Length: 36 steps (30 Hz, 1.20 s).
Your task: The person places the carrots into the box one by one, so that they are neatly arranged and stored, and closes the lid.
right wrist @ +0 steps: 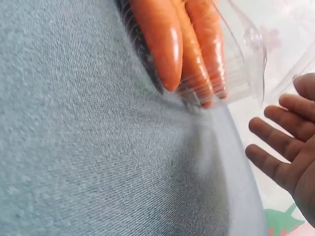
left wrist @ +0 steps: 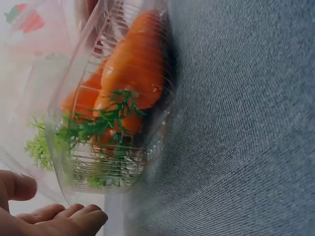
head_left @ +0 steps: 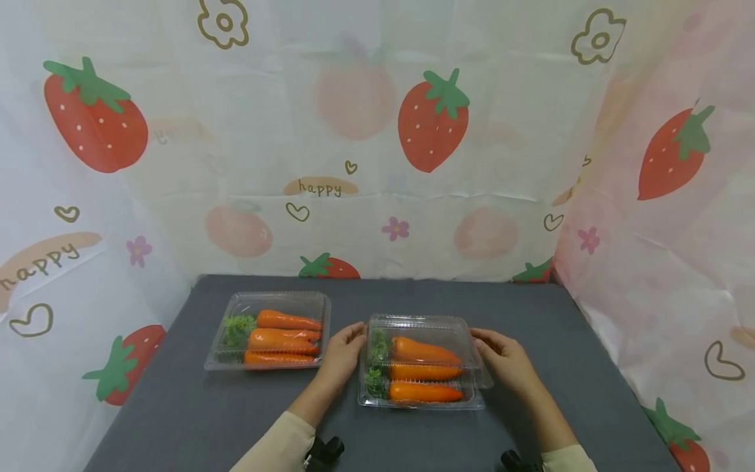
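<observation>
A clear plastic box (head_left: 421,406) with three orange carrots (head_left: 425,392) and green leafy sprigs (head_left: 375,381) stands in front of me. Its clear lid (head_left: 436,328) sits raised and a little askew over the base. At the left side my left hand (head_left: 340,357) pinches the lid's edge between thumb and fingers. Opposite it, my right hand (head_left: 510,360) has its thumb and forefinger at the lid's edge, the other fingers spread in the right wrist view. Inside, the carrots (left wrist: 133,69) lie side by side, their leaves toward my left hand.
To the left stands a second clear box (head_left: 277,300), covered, also with carrots (head_left: 286,337) and leaves. Both boxes rest on a grey cloth-covered table (head_left: 194,419). Curtains (head_left: 377,151) printed with strawberries enclose its back and sides.
</observation>
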Tool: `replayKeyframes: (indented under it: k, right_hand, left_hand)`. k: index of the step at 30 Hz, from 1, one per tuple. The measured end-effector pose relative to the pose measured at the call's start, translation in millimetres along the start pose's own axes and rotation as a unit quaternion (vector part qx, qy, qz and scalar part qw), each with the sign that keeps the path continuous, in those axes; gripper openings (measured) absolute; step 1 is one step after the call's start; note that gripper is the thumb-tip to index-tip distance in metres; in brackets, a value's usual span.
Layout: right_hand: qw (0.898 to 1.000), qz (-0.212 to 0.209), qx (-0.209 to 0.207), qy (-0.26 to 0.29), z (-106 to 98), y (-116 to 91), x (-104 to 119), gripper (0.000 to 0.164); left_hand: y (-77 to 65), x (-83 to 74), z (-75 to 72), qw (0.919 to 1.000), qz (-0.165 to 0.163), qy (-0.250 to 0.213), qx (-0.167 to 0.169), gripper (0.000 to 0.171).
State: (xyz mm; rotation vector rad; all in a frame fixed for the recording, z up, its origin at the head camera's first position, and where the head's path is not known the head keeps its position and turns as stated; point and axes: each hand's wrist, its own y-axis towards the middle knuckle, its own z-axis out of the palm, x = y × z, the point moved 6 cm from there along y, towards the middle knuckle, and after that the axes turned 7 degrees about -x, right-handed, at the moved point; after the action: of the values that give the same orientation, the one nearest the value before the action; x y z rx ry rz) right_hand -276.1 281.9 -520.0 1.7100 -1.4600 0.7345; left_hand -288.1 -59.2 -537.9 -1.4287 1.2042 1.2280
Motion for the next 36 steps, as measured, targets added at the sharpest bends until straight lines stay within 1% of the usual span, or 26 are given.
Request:
replayKeyframes:
  k: [5,9,12,15,22,28,32,36]
  right_hand:
    - [1.000,0.023,0.004,-0.004,2,-5,4,0.043]
    - [0.999,0.041,0.009,0.000,3,-11,6,0.045]
    - [0.998,0.052,0.016,0.010,4,-16,6,0.047]
    - [0.998,0.060,0.025,0.014,5,-20,6,0.048]
    - [0.997,0.067,0.039,0.018,6,-28,8,0.049]
    - [0.995,0.066,0.055,0.041,9,-39,11,0.053]
    - [0.993,0.079,0.058,0.061,11,-47,10,0.054]
    - [0.992,0.085,0.059,0.078,12,-51,7,0.056]
  left_hand:
    - [-6.7,-1.7,-1.8,0.9995,0.008,0.027,0.010,0.045]
    - [-14.9,-0.5,-5.2,0.9986,0.018,0.045,0.021,0.048]
    - [-22.8,-0.7,-8.0,0.9980,0.023,0.048,0.033,0.050]
    - [-31.8,-3.2,-10.8,0.9975,0.029,0.044,0.048,0.051]
    - [-49.2,-6.7,-15.6,0.9949,0.027,0.019,0.095,0.056]
    - [-59.6,-3.8,-18.1,0.9922,0.023,0.012,0.122,0.059]
    - [-65.5,-1.5,-19.3,0.9901,0.017,0.005,0.139,0.060]
    - [-68.9,-0.3,-18.9,0.9880,0.009,-0.011,0.154,0.063]
